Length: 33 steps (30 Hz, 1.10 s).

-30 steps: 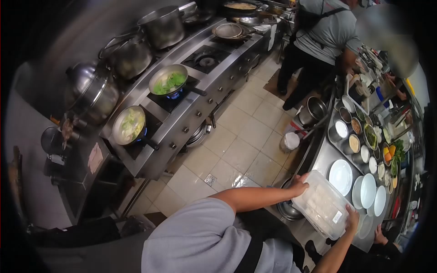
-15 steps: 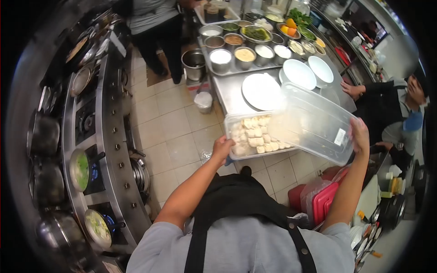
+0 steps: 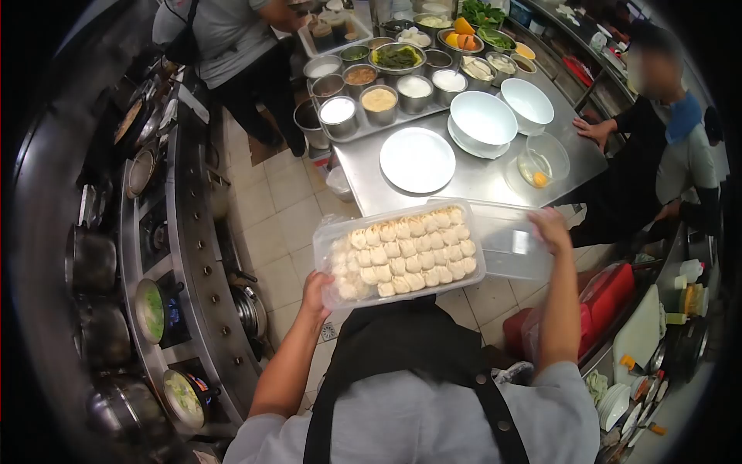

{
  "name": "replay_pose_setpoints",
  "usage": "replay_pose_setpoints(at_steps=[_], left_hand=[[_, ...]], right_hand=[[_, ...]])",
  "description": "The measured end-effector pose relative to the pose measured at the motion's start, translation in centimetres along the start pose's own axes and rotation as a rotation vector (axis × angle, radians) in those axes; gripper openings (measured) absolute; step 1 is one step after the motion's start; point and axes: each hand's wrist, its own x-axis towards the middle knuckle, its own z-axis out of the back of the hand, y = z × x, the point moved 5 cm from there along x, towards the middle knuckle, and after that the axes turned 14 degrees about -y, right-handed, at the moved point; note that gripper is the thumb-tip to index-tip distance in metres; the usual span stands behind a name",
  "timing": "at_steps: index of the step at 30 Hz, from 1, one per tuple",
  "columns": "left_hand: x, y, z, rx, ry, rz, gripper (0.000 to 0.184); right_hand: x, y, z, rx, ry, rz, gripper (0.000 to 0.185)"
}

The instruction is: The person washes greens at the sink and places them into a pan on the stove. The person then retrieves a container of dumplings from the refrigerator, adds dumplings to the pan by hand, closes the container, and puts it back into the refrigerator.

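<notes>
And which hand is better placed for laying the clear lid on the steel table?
Right, I think: the right hand has its grip on the clear lid, near the steel table. The left hand holds the container of dough pieces, so it seems less free.

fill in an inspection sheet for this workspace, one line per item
surface: steel table, bare metal showing around the dishes
job's things: plastic tub with pale dough pieces in rows; its clear lid off, at the right end
clutter: white plate, white bowls, clear bowl with something yellow in it, tray of filled metal pots
grippers: bare hands; left hand holds the tub's left end, right hand holds the lid, slightly blurred
cables: nothing seen
surroundings: two pans over lit burners at left; one co-worker upper left, another with a hand on the table
</notes>
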Motion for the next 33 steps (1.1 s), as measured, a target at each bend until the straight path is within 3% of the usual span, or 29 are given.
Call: replay_pose_setpoints(at_steps=[2,3,4,5,8,10,11,13,17,19,20,22,23,25,27,29,31,33], left_hand=[[2.3,0.9,-0.7,0.008,-0.007,0.028,0.047],[3.1,1.1,-1.3,0.046,0.001,0.005,0.046],[3.9,1.4,-1.7,0.086,0.001,-0.017,0.044],[4.6,1.6,-1.9,0.086,-0.005,-0.016,0.044],[5.6,1.8,-2.2,0.131,-0.11,-0.003,0.042],[5.1,1.3,-3.3,0.294,-0.121,-0.064,0.04],[5.2,1.9,-3.8,0.285,-0.122,-0.064,0.04],[5.3,3.1,-4.4,0.109,-0.178,0.005,0.038],[4.9,2.9,-5.8,0.225,-0.172,-0.025,0.039],[5.1,2.9,-6.1,0.232,-0.151,-0.014,0.038],[5.1,2.9,-6.3,0.232,-0.153,-0.013,0.038],[5.0,2.9,-6.4,0.225,-0.188,-0.021,0.038],[5.1,2.9,-6.4,0.219,-0.19,-0.02,0.038],[5.1,2.7,-6.4,0.211,-0.184,-0.052,0.038],[4.9,2.0,-6.8,0.208,-0.195,-0.047,0.037],[5.7,1.3,-6.6,0.204,-0.202,-0.046,0.036],[6.8,0.9,-5.6,0.514,-0.155,-0.16,0.034],[7.0,0.4,-6.3,0.524,-0.133,-0.136,0.035]], right_hand=[[0.3,2.6,-6.1,0.0,0.018,-0.129,0.096],[0.6,3.1,-8.6,-0.046,-0.075,-0.049,0.076],[0.5,4.5,-10.5,-0.159,0.092,0.009,0.045],[1.6,3.8,-12.5,-0.331,0.075,0.199,0.046],[0.4,5.0,-13.9,-0.315,0.029,0.304,0.044],[-2.7,9.6,-12.2,-0.495,-0.367,0.627,0.044],[-2.7,10.6,-12.3,-0.5,-0.365,0.635,0.044],[-1.3,11.6,-13.8,-0.41,-0.085,0.424,0.048],[1.0,14.2,-18.7,-0.502,-0.086,0.358,0.041],[2.1,14.8,-20.7,-0.482,0.078,0.147,0.038],[3.8,14.7,-21.7,-0.482,0.079,0.146,0.038],[6.9,11.6,-24.3,-0.31,0.276,-0.129,0.043],[6.6,11.9,-23.2,-0.316,0.278,-0.126,0.043],[4.3,14.7,-17.9,-0.286,-0.056,0.291,0.054],[2.4,11.7,-12.7,-0.207,-0.152,0.305,0.062],[-0.5,6.4,-8.4,-0.506,-0.324,0.151,0.071],[-1.6,0.6,-8.5,-0.464,0.019,-0.02,0.072],[-2.7,0.0,-9.6,-0.296,0.06,-0.132,0.071]])
